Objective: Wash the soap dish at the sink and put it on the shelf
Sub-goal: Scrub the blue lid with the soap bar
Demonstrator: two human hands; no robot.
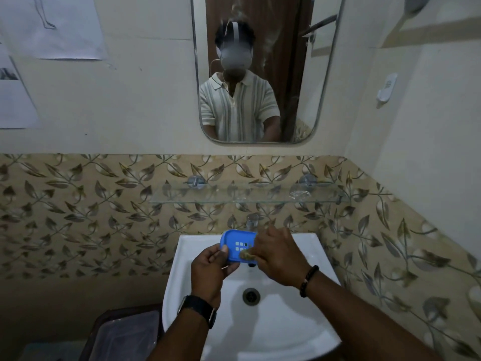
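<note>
While both forearms reach over the white sink (307,246), the left hand (212,269) pinches the near edge of the blue soap dish (235,246), thumb on top and fingers beneath, holding it tilted above the basin. The right hand (279,257) is closed around a small greenish-brown scrubber (247,255) and presses it against the dish's slotted floor. Just behind stands the tap (252,222); whether water is running I cannot tell. Higher on the leaf-patterned tiles hangs the glass shelf (250,195), with nothing blue on it. To my eye the washing is mid-way: scrubbing is under way, and a rinse and the placing on the shelf are not yet done.
</note>
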